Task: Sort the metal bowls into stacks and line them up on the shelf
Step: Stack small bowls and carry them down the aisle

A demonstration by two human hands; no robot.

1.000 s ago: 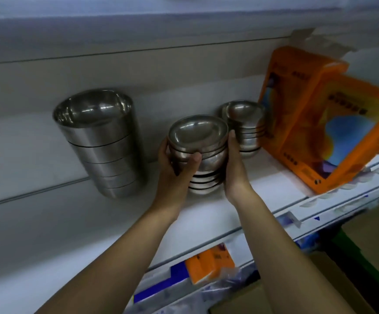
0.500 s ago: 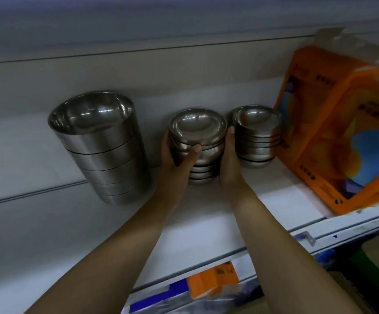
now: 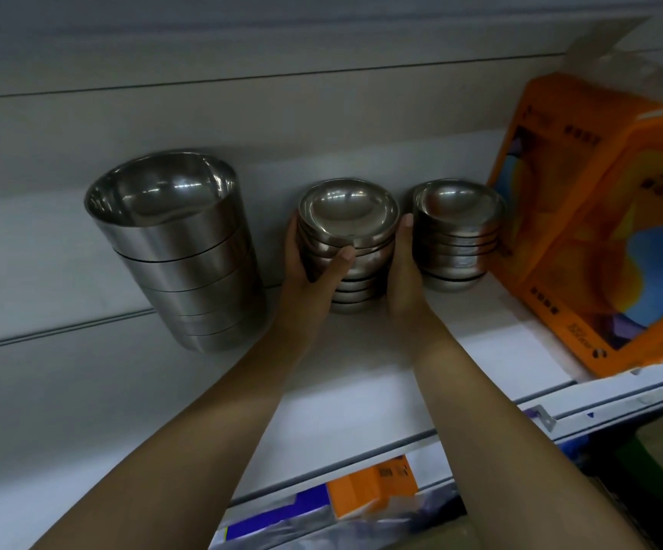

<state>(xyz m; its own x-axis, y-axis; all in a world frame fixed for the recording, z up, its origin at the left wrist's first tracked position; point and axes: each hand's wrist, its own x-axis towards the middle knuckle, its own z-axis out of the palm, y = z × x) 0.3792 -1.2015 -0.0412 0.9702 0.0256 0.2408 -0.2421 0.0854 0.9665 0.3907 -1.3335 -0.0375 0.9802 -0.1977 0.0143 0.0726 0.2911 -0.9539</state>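
Both hands, left hand (image 3: 309,271) and right hand (image 3: 403,279), clasp the middle stack of small steel bowls (image 3: 347,248) on the white shelf (image 3: 361,375), hemmed between a tall stack of large steel bowls (image 3: 179,252) and another small steel bowl stack (image 3: 456,232) beside orange cartons (image 3: 599,232).

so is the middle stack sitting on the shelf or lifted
Cannot tell for sure. The middle stack reaches down to the shelf and looks upright, but the left hand and right hand grip its sides.

Silver bowls (image 3: 347,216), white shelf (image 3: 361,391), orange boxes (image 3: 599,232)
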